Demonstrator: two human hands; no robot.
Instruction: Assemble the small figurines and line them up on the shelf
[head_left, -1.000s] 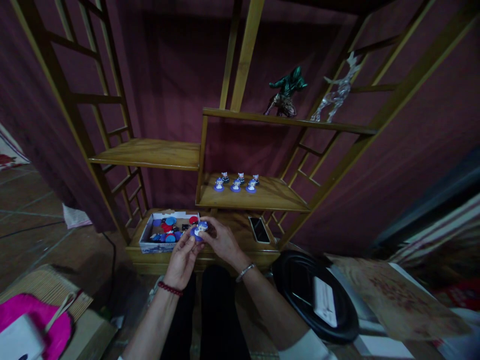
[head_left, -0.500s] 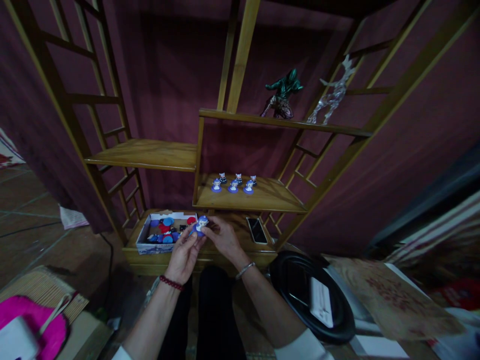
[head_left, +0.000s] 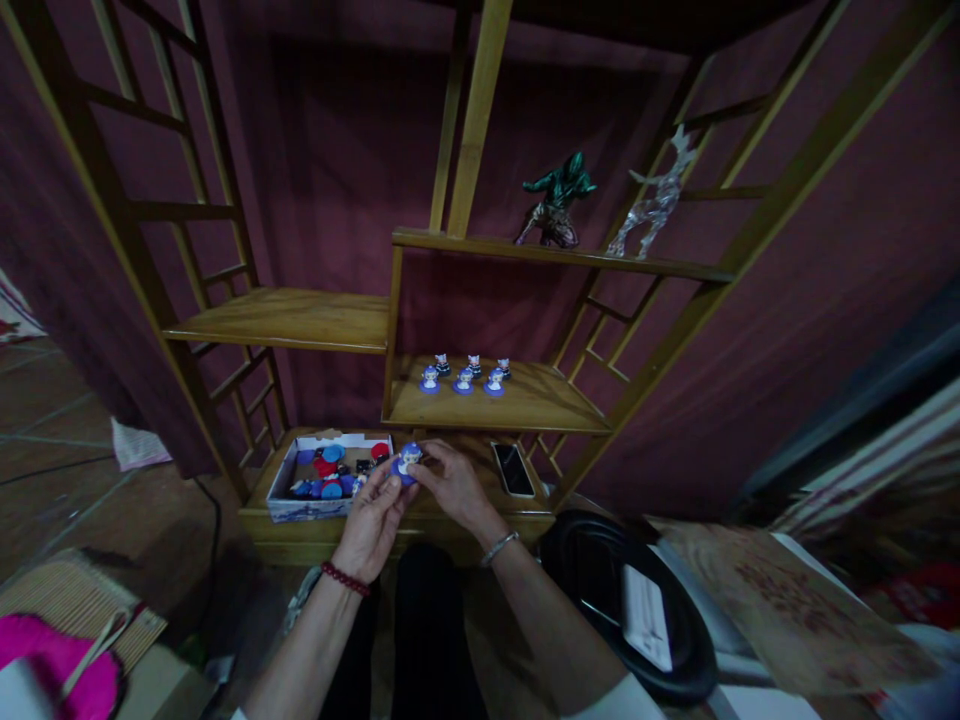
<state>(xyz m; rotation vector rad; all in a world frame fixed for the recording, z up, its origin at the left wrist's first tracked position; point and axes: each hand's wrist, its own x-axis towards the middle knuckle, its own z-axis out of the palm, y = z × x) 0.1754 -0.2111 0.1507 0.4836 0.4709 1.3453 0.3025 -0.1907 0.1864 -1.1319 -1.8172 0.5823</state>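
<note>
Between my two hands is a small purple-and-white figurine on a round purple base. My left hand grips the base from the left, with the thumb in front. From the right, my right hand pinches the figurine with thumb and fingers. Just left of them sits an open cardboard box with red, blue and purple figurines jumbled inside. On the shelf above, purple figurines stand in a front row, and small black-and-white figurines stand behind them.
A phone lies on the lower board to the right. The upper shelf holds a green figure statue and a clear deer statue. A black round stool carries a white packet. A pink item lies at lower left.
The view has tilted up slightly, so the shelves sit lower. Both hands still hold the purple figurine, with little change in their grip.
</note>
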